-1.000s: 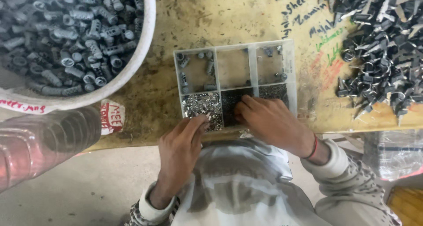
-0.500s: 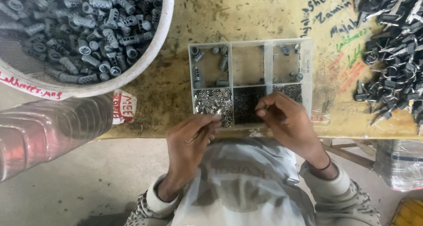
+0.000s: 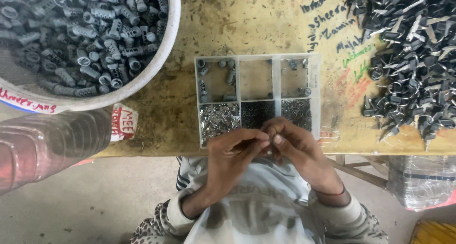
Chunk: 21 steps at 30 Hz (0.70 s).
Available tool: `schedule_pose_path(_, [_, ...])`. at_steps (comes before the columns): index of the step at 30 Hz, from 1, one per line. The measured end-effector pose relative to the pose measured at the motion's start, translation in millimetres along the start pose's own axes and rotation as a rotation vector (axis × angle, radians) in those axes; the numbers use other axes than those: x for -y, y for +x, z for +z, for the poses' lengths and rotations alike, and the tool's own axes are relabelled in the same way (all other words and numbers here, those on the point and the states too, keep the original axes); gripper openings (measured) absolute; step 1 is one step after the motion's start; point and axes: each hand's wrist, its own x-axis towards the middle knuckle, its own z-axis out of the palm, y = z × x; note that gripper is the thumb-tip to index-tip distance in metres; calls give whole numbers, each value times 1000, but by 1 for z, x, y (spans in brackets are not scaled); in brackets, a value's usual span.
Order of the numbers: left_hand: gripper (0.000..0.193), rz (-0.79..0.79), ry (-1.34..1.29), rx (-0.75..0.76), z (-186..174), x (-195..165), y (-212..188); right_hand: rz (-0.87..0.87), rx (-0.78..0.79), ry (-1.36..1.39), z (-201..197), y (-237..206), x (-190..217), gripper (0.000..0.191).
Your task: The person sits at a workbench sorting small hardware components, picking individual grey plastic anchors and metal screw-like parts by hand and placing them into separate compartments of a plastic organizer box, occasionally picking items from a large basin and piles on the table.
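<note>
Yellowed wood made up the worktable (image 3: 247, 30), scuffed and scribbled on across the middle of the frame. At upper left sat the big white tub (image 3: 142, 77) heaped with grey plastic plugs (image 3: 71, 39); at upper right lay a dark pile of metal clips (image 3: 413, 58). A clear plastic bottle (image 3: 47, 144) lay at the left edge. Centre frame, at the table's near edge, stood the clear compartment tray (image 3: 278, 77), its lower cells full of small silver and dark parts. Just below its lower rim my left hand (image 3: 232, 156) and right hand (image 3: 294, 146) met, fingertips pinched together over the middle cell. Whatever tiny piece I held between them was hidden by my fingers, so I could not tell what it was.
</note>
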Motion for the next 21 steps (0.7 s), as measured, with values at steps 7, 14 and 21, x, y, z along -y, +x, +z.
schedule_pose_path(7, [16, 77, -81, 100, -8, -2, 1, -42, -13, -79, 6, 0, -6, 15])
schedule_pose_path(14, [15, 162, 265, -54, -4, -1, -6, -656, -268, -901, 19, 0, -15, 9])
schedule_pose_path(21, [11, -136, -7, 75, -8, -4, -3, -89, -106, -185, 4, 1, -20, 29])
